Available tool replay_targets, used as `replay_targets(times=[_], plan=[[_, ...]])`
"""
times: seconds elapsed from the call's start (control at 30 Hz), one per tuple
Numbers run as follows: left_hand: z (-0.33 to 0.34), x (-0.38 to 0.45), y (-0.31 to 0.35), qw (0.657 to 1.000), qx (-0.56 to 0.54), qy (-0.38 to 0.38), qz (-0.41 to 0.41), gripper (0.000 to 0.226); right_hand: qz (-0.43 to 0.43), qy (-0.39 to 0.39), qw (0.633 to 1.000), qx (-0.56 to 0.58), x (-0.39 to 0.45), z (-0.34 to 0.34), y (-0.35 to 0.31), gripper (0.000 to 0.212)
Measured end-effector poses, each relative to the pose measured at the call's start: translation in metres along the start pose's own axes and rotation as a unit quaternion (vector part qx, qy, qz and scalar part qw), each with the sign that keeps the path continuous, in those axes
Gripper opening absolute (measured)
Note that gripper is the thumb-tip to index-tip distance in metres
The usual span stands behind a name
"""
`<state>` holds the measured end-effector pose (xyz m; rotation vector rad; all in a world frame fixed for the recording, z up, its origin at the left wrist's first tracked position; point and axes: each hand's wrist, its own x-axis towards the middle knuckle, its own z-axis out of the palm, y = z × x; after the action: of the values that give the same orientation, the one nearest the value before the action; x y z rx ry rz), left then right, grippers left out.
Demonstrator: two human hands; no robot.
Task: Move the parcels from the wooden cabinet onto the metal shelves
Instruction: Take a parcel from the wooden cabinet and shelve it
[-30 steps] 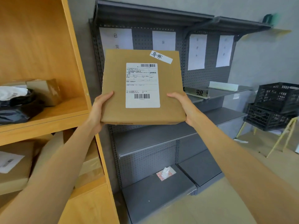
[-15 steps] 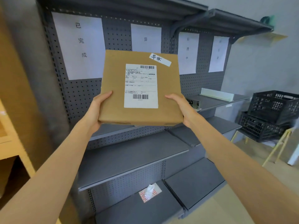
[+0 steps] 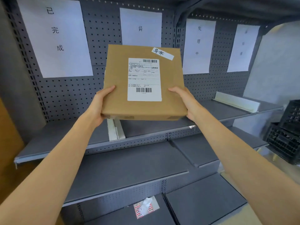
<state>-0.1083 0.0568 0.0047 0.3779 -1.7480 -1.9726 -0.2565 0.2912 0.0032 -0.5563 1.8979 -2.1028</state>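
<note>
A flat brown cardboard parcel (image 3: 116,95) with a white shipping label and a small handwritten sticker is held up in front of the grey metal shelves (image 3: 65,137). My left hand (image 3: 100,103) grips its lower left edge, thumb on the top face. My right hand (image 3: 186,101) grips the lower right edge the same way. The parcel hangs above the upper shelf board, right of a white divider (image 3: 115,130). Only a sliver of the wooden cabinet (image 3: 8,135) shows at the far left.
White paper signs (image 3: 55,38) hang on the pegboard back. A second white divider (image 3: 235,102) lies on the upper shelf at right. Black plastic crates (image 3: 287,135) stand at the far right. A sticker sheet (image 3: 144,207) lies on the bottom shelf.
The view has swung right and closer to the metal shelves, with the wooden cabinet nearly out of sight. Both hands keep the same grip on the parcel.
</note>
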Motion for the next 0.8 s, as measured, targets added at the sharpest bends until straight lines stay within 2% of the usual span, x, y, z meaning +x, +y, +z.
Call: replay_targets(times=[0.07,0.17,0.33,0.53,0.7,0.8], plan=[[0.020,0.012,-0.008,1.000,-0.009,0.025,-0.003,0.029,0.006,-0.023,1.000,-0.006,0.028,-0.017,0.001,0.071],[0.045,0.027,-0.016,0.997,-0.022,0.070,-0.015,0.034,0.014,-0.054,0.998,-0.021,0.065,-0.037,0.002,0.066],[0.070,0.046,-0.029,0.991,-0.018,0.130,-0.041,0.031,0.041,-0.102,0.993,-0.031,0.114,-0.052,0.011,0.063],[0.087,0.067,-0.049,0.982,-0.019,0.168,-0.084,0.020,0.090,-0.122,0.988,-0.028,0.153,-0.060,0.043,0.066],[0.084,0.085,-0.070,0.975,-0.011,0.175,-0.137,0.031,0.129,-0.128,0.983,-0.037,0.173,-0.063,0.068,0.068],[0.080,0.097,-0.078,0.972,-0.004,0.174,-0.156,0.024,0.149,-0.121,0.980,-0.048,0.181,-0.062,0.079,0.064]])
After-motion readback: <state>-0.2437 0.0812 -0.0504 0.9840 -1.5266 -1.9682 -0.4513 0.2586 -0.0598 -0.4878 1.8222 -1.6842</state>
